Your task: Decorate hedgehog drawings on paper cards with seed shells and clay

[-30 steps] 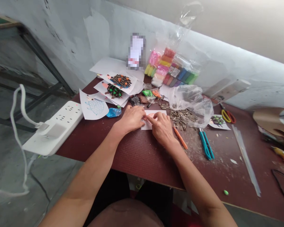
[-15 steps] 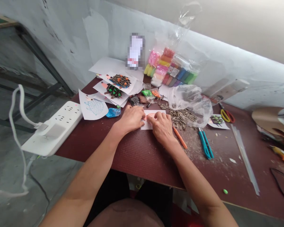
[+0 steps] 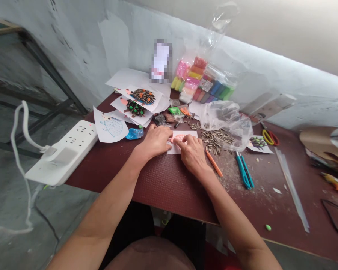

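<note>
Two bare hands at one small white paper card point(image 3: 174, 150), which lies flat on the dark red tabletop point(image 3: 163, 180). Left hand point(image 3: 157, 141): palm down, fingers close together and bent at the card's left edge; cannot tell if anything is pinched. Right hand point(image 3: 193, 152): index finger extended onto the orange drawing point(image 3: 183, 137) on the card, other fingers curled; a pinch cannot be confirmed, fingertips partly hidden.

Right of card: striped sunflower seeds point(image 3: 215, 140), loose pile, beside a clear plastic bag point(image 3: 228, 122). Orange pen point(image 3: 214, 164) just beside the right hand; teal utility knife point(image 3: 245, 171) farther right. Left of the left hand: blue packet point(image 3: 134, 134), then paper with blue hedgehog drawing point(image 3: 112, 127). Behind: packs of colored clay point(image 3: 198, 80) near the wall.
</note>
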Demonstrator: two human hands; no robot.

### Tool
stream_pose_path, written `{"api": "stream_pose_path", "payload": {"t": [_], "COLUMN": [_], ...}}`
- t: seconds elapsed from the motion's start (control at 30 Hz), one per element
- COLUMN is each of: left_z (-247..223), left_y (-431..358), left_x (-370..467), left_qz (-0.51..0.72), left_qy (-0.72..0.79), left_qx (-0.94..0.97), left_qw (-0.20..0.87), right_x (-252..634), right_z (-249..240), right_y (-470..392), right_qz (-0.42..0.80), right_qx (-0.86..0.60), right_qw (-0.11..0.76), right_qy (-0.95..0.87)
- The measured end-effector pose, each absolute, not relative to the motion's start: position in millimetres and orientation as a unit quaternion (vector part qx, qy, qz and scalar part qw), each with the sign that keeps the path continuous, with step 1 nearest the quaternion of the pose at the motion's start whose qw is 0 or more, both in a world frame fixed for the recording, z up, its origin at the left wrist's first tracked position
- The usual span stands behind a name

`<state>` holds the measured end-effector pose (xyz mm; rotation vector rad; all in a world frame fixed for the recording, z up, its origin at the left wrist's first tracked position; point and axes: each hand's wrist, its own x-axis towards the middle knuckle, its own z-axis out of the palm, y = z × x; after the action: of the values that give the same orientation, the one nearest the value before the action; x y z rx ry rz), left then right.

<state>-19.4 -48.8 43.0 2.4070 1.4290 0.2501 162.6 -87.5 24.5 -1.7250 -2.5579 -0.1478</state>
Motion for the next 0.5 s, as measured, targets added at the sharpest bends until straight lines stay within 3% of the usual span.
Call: {"api": "stream_pose_path", "payload": {"t": [0.5], "left_z": [41.2], "left_y": [-48.0], "left_x": [-21.0], "left_qz": [0.092], "left_qy": [0.482], "left_qx": [0.854], "left_qw": [0.172], "right_x": [159.7], "right_z": [25.7], "right_y": [-91.7], "right_qz": [-0.075], "right_qx": [-0.556], "right_qw": [0.013], "right_qy": [-0.828]}}
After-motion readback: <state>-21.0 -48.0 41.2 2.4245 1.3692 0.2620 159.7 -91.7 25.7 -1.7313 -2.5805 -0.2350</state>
